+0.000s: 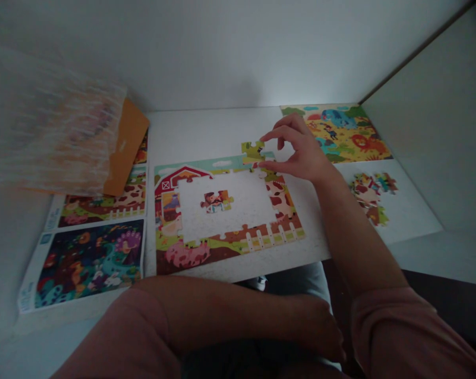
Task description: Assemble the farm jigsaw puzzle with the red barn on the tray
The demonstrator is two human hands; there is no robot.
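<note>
My right hand [295,147] pinches a green jigsaw piece [252,151] between thumb and fingers. The piece is just above the top edge of a farm puzzle [275,239], over its right part. Joined border pieces form a frame with a red barn, a pink pig, a cow and a white fence. Inside the frame, a small group of joined pieces [217,201] showing a figure lies on the bare white surface. My left hand [320,326] rests low, below the table edge near my lap, apart from the puzzle. Its fingers are dim and mostly hidden.
Loose puzzle pieces [370,192] are heaped at the right. Behind them lies a colourful animal puzzle [340,131]. Picture sheets, one dark [91,263], lie at the left, below an orange sheet [128,150] and a clear plastic bag [64,126]. White walls stand behind and at the right.
</note>
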